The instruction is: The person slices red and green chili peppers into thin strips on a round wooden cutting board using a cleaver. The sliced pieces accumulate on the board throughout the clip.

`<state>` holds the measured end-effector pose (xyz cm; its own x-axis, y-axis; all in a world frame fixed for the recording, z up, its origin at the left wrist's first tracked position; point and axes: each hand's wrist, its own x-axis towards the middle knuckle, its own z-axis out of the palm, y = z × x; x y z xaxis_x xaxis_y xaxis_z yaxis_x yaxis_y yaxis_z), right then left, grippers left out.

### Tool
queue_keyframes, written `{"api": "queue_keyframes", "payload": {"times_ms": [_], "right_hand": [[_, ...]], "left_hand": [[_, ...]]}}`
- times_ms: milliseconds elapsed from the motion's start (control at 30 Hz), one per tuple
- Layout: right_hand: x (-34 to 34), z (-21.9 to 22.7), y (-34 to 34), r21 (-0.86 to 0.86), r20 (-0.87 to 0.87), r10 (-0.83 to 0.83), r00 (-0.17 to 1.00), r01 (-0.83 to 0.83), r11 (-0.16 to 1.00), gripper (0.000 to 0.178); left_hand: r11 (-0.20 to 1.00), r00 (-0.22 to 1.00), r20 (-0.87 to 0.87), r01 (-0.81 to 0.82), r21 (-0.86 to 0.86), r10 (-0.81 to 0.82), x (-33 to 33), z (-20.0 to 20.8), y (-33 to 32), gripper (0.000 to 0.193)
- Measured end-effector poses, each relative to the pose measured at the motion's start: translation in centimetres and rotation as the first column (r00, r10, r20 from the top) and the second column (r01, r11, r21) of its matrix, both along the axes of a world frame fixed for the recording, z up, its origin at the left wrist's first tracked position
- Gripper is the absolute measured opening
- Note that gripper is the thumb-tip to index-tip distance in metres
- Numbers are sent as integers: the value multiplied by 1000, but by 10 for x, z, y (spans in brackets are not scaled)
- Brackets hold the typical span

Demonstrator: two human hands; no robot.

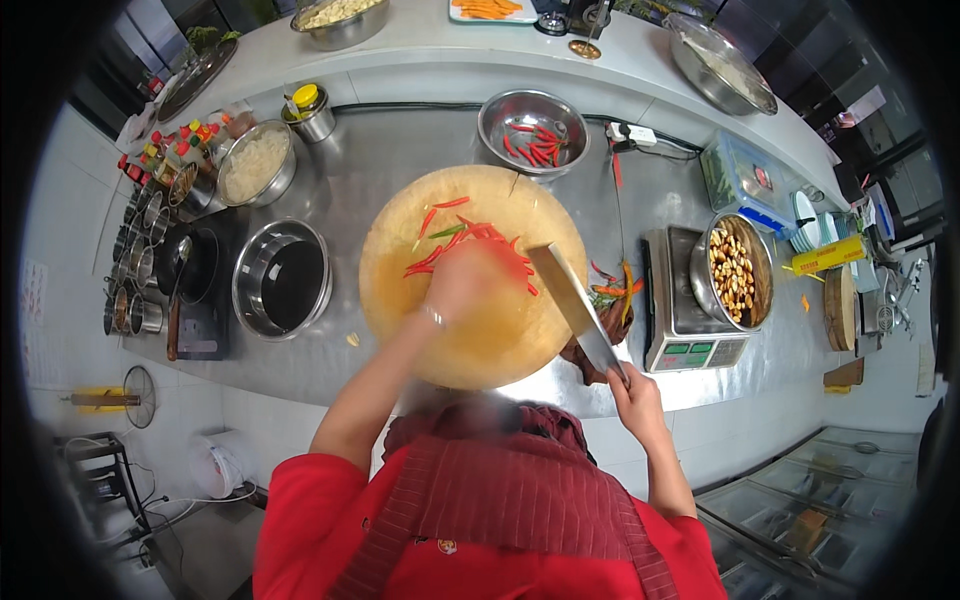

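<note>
Left forearm: bare, slanting forward and inward; left hand outstretched, blurred, finger pose indistinct. Right forearm: bare, pointing forward; right hand closed in a grip.

No legible txt, yel. box print blurred, scale displays unreadable

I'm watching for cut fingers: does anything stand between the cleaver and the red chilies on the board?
The left hand, blurred, covers part of the red chilies; nothing visible stands between the cleaver in the right hand and the pile's right edge.
</note>
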<state>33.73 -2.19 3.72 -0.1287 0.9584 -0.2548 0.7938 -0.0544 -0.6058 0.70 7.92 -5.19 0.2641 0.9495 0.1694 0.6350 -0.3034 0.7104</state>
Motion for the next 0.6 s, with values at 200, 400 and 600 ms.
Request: {"api": "queue_keyframes", "payload": {"times_ms": [200,400,600], "right_hand": [[3,-4,-17,-61,197,216,956,-208,976,23],[-14,1,-12,-92,250,284,926,-269,959,23],[-15,-3,-12,-140,291,341,894,-313,940,23]], "left_hand": [[977,981,-196,46,208,-5,15,-31,-100,24],[919,965,-127,-173,356,230,25,-34,-119,33],[935,974,-64,-188,302,217,21,-42,-104,34]]}}
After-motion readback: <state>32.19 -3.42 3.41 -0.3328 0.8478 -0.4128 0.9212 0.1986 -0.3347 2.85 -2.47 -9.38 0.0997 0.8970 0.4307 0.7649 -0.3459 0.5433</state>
